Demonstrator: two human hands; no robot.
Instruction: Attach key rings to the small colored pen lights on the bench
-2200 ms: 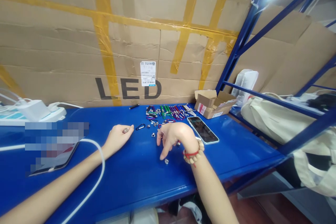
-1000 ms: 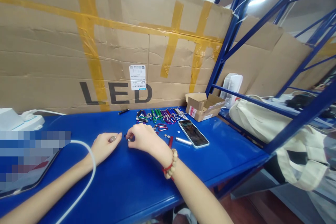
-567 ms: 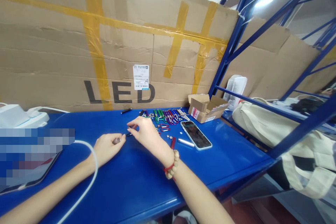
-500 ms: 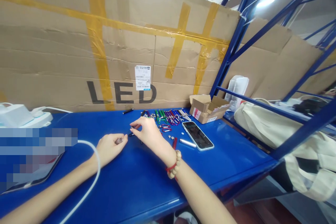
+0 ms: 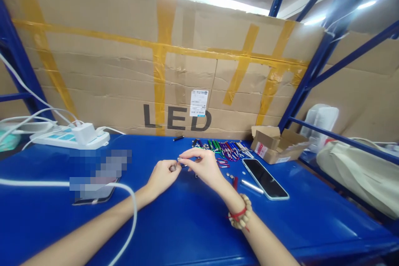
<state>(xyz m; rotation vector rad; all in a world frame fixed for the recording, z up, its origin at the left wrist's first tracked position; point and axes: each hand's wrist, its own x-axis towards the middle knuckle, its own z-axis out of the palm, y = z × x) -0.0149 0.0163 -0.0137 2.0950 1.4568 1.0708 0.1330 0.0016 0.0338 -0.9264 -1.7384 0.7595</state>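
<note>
My left hand (image 5: 163, 178) is closed, with a small grey-brown, round-ended piece (image 5: 173, 168) showing between its fingers. Its fingertips meet those of my right hand (image 5: 204, 167), whose thumb and index finger pinch a tiny thing too small to name. A short dark piece lies partly hidden under the right fingers. Just beyond the hands is a row of coloured metal tubes with carabiner clips (image 5: 230, 149). Beside my right wrist lie a red tube (image 5: 235, 182), a silver tube (image 5: 252, 186) and several small round discs (image 5: 229, 175).
A phone (image 5: 266, 178) lies right of the tubes, before an open cardboard box (image 5: 277, 145). A black tube (image 5: 178, 138) lies near the taped cardboard wall (image 5: 124, 75). Leftward are a power strip (image 5: 62, 138), a blurred-out device (image 5: 96, 197) and a white cable (image 5: 134, 208) crossing my left forearm.
The view has swung left, so everything sits further right in it. My right hand has come in from the dark piece on the table to meet my left fingertips.
</note>
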